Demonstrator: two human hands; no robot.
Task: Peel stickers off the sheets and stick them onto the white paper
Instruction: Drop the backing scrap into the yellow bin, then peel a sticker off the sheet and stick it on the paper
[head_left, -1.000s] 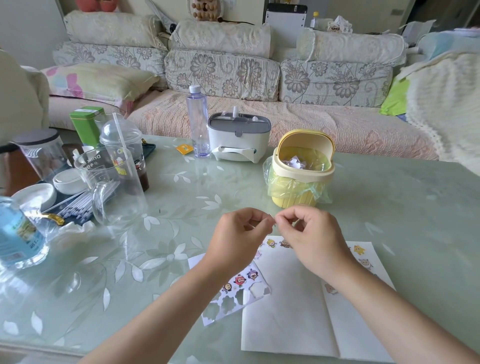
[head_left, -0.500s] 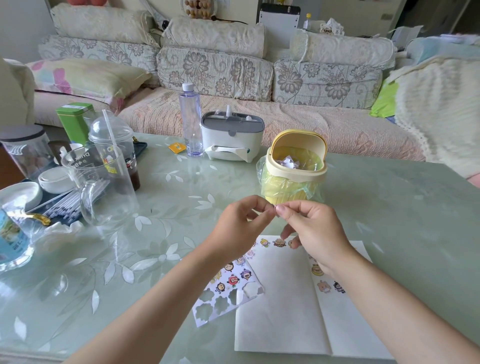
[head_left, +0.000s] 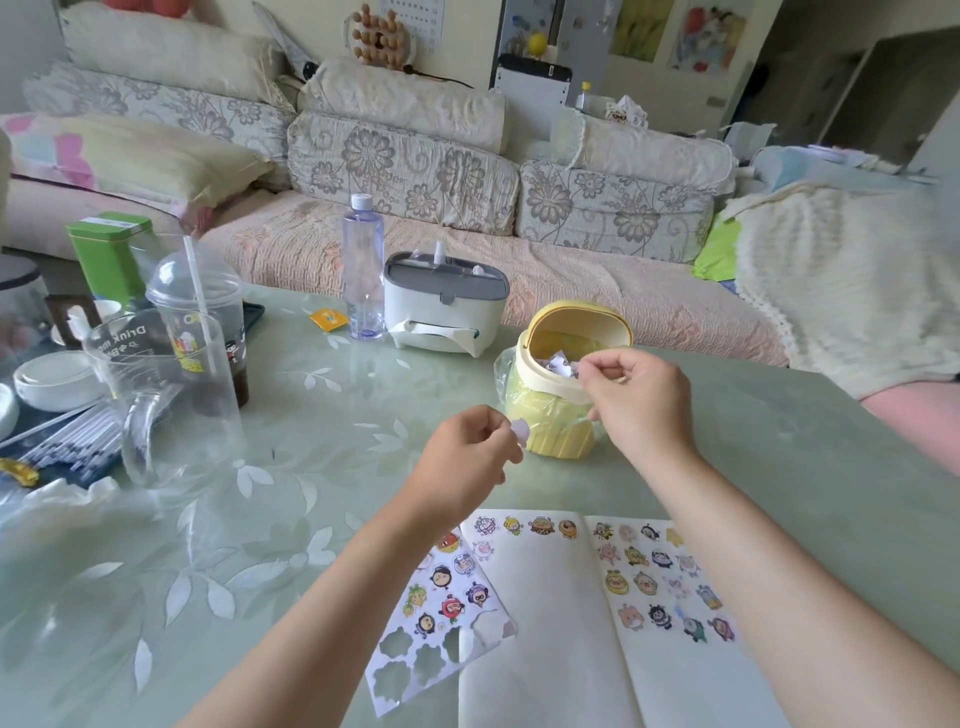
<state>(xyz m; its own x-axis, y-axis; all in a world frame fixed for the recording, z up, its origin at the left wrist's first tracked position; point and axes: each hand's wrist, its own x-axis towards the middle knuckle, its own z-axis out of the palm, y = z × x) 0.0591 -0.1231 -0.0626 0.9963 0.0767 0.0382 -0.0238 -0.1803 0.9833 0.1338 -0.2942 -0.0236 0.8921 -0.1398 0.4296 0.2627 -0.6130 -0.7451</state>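
Both bare forearms reach out from the near edge over the table. The left hand (head_left: 470, 457) is raised off the table, knuckles up, just in front of the small yellow bin (head_left: 558, 434). The right hand (head_left: 636, 397) is higher and farther out, held over the rim of the bin's open mouth, with the wrist bent down.

The table (head_left: 779, 441) has a pale green glass top with a white leaf pattern. On it near the person lies the white paper (head_left: 545, 639), folded open, with cartoon stickers along its top edge and across its right half. The sticker sheet (head_left: 441, 618) lies just beside the paper on the left, partly under the left forearm, and several shapes are already gone from its near end. Behind the bin are a white and grey tissue box (head_left: 444, 312) and a clear water bottle (head_left: 363, 275). To the left are a domed plastic cup (head_left: 200, 332) with a straw, a glass jug (head_left: 161, 410) and a green tin (head_left: 109, 254). A floral sofa (head_left: 405, 171) runs along the far side.

The left thumb and forefinger are closed together on a small pale sticker (head_left: 521, 431), with the other fingers curled. The right fingers (head_left: 587, 369) are curled, thumb against forefinger. I cannot tell whether anything sits between them.
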